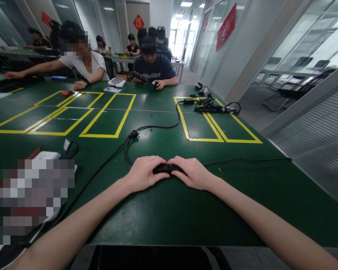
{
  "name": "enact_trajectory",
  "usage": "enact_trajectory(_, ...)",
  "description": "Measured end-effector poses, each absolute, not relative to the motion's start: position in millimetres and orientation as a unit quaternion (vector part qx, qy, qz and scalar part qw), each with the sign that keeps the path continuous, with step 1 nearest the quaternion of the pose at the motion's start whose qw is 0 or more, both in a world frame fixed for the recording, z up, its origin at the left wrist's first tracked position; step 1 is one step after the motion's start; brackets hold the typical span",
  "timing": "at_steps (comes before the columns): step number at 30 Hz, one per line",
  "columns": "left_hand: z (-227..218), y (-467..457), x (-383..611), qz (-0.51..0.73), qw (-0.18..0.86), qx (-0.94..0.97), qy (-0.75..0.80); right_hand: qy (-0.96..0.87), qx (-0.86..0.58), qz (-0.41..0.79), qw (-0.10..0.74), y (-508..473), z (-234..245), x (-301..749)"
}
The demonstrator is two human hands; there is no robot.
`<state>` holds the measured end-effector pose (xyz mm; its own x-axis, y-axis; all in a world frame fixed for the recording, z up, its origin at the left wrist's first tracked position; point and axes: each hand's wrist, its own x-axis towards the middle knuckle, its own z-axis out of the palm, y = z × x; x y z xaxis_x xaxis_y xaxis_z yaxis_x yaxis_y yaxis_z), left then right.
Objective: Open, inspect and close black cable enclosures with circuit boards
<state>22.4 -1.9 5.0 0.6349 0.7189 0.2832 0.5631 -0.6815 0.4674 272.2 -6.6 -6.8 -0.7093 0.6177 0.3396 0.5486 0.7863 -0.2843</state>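
Near the front of the green table, both hands hold a small black oblong block, thumbs on its near side and fingers over its top. My left hand is closed around its left end. My right hand is closed around the right end, and the fingertips of the two hands almost meet. Much of the block is covered, so its exact kind is unclear. A black cable runs off from behind my right hand to the table's right edge. Another cable leads from beside my left hand towards a black plug.
Yellow tape outlines mark the green table. Black folded stands or cables lie at the back right. A blurred-out pile sits at the left. Across the table, a person handles small items; another person reaches left.
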Motion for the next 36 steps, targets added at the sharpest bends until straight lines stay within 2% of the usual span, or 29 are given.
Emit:
enact_trajectory(7,6.7,-5.4,24.3,0.210,0.140,0.890,0.380,-0.903,-0.328,0.068,0.269,-4.9,-10.5,270.8)
enact_trajectory(15,9.6,-8.0,27.0,0.175,0.117,0.904,0.372,-0.933,-0.312,0.065,0.166,-7.1,0.2,268.5)
enact_trajectory(19,11.2,-14.4,33.2,0.164,0.091,0.912,0.365,-0.911,-0.353,0.118,0.180,-8.3,-6.0,268.6)
enact_trajectory(22,11.4,-20.0,42.5,0.119,0.059,0.909,0.396,-0.888,-0.383,0.159,0.201,-9.7,-8.3,266.9)
enact_trajectory(26,12.3,-22.1,52.1,0.044,0.033,0.904,0.424,-0.880,-0.397,0.184,0.185,-12.6,-6.4,264.2)
enact_trajectory(30,12.7,-18.0,53.3,0.006,0.023,0.901,0.434,-0.909,-0.363,0.144,0.147,-13.2,-4.9,265.5)
enact_trajectory(36,12.2,-14.1,50.3,0.017,0.042,0.900,0.433,-0.946,-0.312,0.010,0.086,-10.7,-4.1,265.9)
